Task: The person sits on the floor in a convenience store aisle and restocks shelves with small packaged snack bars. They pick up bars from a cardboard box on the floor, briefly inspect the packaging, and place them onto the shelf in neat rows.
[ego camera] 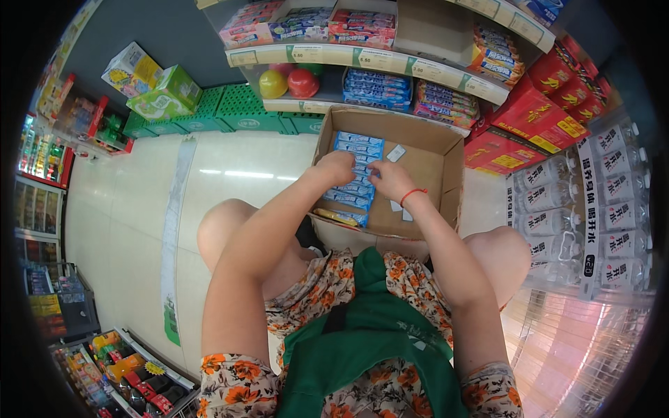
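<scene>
Both my hands are inside an open cardboard box on the floor between my knees. A column of blue candy packs lies along the box's left side, with a yellow pack at its near end. My left hand is over the left part of the column, fingers curled down at the packs. My right hand, with a red cord at the wrist, touches the column's right edge with its fingertips. Whether either hand grips a pack cannot be told. Small white labels lie on the box bottom.
Shelves with candy boxes and price strips rise just beyond the box. Red cartons and packs of bottled water stand at the right. Green crates line the back left. A bin of drinks stands at the lower left.
</scene>
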Demonstrator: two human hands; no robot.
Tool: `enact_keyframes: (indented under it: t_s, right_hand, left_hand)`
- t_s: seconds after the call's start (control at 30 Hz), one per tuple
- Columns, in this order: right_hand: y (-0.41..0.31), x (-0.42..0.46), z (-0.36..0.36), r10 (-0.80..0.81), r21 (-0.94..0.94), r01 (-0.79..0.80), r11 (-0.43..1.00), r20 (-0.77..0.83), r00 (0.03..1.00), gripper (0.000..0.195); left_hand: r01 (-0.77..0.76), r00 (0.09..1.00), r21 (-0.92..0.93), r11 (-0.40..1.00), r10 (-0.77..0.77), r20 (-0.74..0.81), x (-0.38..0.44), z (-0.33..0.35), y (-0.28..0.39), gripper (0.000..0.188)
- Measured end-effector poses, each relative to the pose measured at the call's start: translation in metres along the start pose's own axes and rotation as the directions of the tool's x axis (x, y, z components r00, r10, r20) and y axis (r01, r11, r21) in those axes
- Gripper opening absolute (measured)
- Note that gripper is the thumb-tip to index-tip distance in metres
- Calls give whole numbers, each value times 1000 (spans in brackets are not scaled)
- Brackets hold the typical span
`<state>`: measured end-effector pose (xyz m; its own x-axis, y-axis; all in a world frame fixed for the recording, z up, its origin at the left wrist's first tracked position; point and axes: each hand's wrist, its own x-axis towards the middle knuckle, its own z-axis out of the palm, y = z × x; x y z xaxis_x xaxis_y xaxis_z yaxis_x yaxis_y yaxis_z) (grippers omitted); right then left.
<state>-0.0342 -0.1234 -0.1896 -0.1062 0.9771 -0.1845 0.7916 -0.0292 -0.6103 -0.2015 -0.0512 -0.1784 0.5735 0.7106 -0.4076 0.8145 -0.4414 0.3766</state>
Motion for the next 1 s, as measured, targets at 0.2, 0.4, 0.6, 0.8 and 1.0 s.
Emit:
enact_keyframes:
  t_s: [0.2, 0.4, 0.6, 0.8, 1.0]
  right_hand:
    - [14, 2, 23, 60, -45, -51, 998, 239, 969, 30]
    - [28, 4, 49, 23, -51, -6, 999, 329, 944, 28]
    - [26, 3, 65, 52, -25, -45, 999, 461, 886, 29]
    - [33, 1, 79, 111, -34, -110, 993, 527, 842, 33]
    - [23, -3, 75, 133, -66, -117, 991, 586, 799, 35]
  left_hand:
    - [54, 984, 143, 988, -77, 163, 13, 29, -20, 32]
    - [-11, 958, 261, 965, -65, 281, 19, 60, -31, 22]
    - [22, 935, 286, 958, -121, 333, 12, 69, -30, 23]
    - [-2, 901, 338, 941, -145, 408, -1, 54, -15, 31]
    - [36, 891, 343, 938, -186, 414, -5, 66, -18, 33]
